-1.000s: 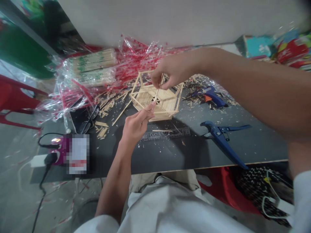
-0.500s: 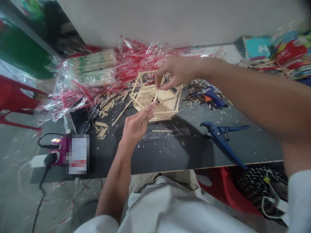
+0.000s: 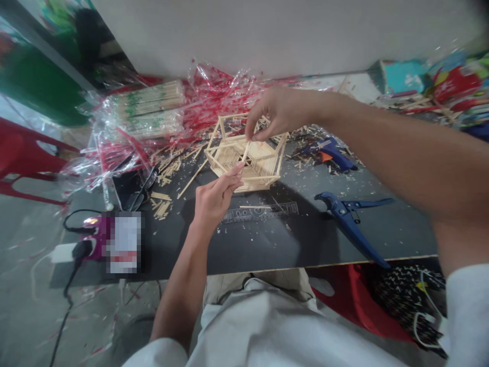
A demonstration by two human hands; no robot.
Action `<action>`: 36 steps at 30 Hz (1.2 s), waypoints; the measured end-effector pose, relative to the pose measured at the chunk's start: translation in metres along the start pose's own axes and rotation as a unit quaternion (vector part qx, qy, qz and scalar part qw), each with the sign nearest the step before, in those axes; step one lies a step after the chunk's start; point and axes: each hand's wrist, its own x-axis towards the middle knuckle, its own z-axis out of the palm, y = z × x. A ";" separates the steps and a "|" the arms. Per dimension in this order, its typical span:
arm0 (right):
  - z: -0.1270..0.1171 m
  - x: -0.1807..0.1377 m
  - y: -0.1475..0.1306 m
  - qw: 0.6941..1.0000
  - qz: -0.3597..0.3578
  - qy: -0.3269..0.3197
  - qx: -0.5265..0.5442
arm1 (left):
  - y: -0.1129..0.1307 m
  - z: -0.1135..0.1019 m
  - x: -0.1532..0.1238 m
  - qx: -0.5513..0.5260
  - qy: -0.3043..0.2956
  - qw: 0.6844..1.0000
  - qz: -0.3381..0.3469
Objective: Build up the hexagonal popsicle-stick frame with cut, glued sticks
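A short wooden stick (image 3: 246, 151) slants above a hexagonal frame of wooden sticks (image 3: 263, 178) on the dark table. My right hand (image 3: 273, 114) pinches the stick's upper end between thumb and fingertips. At its lower end, the fingers of my left hand (image 3: 218, 196) are closed on the same stick, in front of the frame's near left side. The frame has a slatted base and a raised rim of sticks; part of its far side is hidden behind my right hand.
A blue pipe cutter (image 3: 347, 219) and a blue glue gun (image 3: 336, 155) lie on the right. A clear ruler (image 3: 260, 211) is in front. Cut stick pieces (image 3: 162, 204), packs of sticks (image 3: 148, 102), glasses (image 3: 139, 196) and a purple power strip (image 3: 100, 237) are on the left.
Both hands keep hold of the stick in nearly the same place. The view has shifted very slightly.
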 end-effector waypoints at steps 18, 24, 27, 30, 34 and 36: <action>-0.010 -0.039 -0.075 0.996 -0.011 0.079 -0.025 | 0.048 -0.012 0.018 0.309 0.060 0.945 0.092; 0.032 -0.078 -0.130 0.981 0.024 0.177 -0.077 | 0.092 -0.018 0.014 0.321 -0.041 0.946 0.030; 0.068 -0.099 -0.135 0.971 0.029 0.228 -0.070 | 0.096 -0.011 -0.001 0.325 -0.070 0.942 0.052; 0.102 -0.121 -0.137 0.964 0.049 0.255 -0.049 | 0.092 -0.001 -0.023 0.332 -0.078 0.936 0.087; 0.137 -0.146 -0.144 0.952 0.084 0.294 -0.037 | 0.087 0.011 -0.048 0.336 -0.077 0.927 0.146; 0.152 -0.153 -0.142 0.941 0.101 0.320 -0.032 | 0.084 0.015 -0.054 0.327 -0.094 0.927 0.158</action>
